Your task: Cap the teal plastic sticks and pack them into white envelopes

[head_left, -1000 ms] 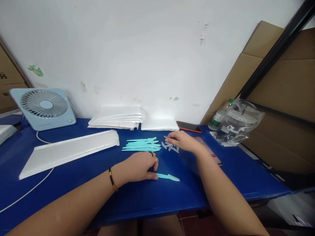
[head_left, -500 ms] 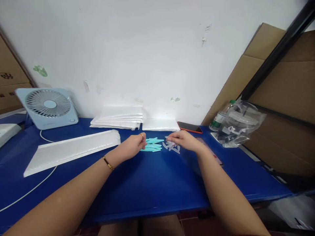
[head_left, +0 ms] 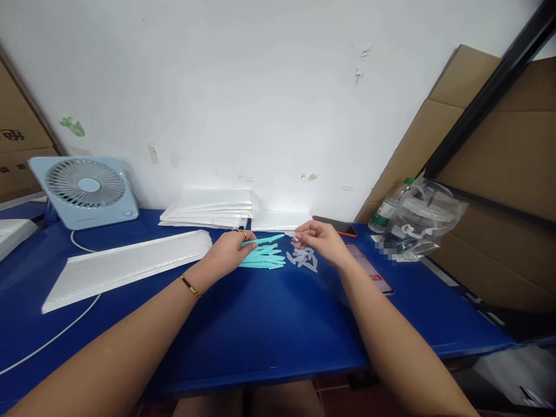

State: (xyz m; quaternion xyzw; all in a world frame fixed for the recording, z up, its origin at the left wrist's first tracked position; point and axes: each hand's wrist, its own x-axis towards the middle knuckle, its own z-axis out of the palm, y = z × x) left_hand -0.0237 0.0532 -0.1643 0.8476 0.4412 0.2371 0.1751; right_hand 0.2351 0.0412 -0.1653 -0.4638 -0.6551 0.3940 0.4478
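Note:
My left hand (head_left: pixel 232 250) is closed on the rear end of a slim turquoise plastic stick (head_left: pixel 270 238), shaped like an eyebrow razor, which points right. Below it, a pile of similar turquoise sticks (head_left: pixel 264 259) lies on the blue table. My right hand (head_left: pixel 321 238) pinches a small translucent plastic cap (head_left: pixel 290 234) close to the stick's tip; whether the two touch I cannot tell. Under my right fingers lies a loose heap of translucent caps (head_left: pixel 304 259), partly hidden by the hand.
White padded mailers (head_left: pixel 208 205) are stacked by the wall, beside another mailer (head_left: pixel 282 220). A long mailer (head_left: pixel 125 269) lies left, near a blue fan (head_left: pixel 89 185). Two phones (head_left: pixel 341 226) (head_left: pixel 371 269), a bottle (head_left: pixel 384 211) and a bagged cup (head_left: pixel 423 220) stand or lie right.
My left hand has moved slightly left and up, and a turquoise stick now shows raised in its fingers. My right hand has lifted from the heap with a cap and come nearer the stick's tip.

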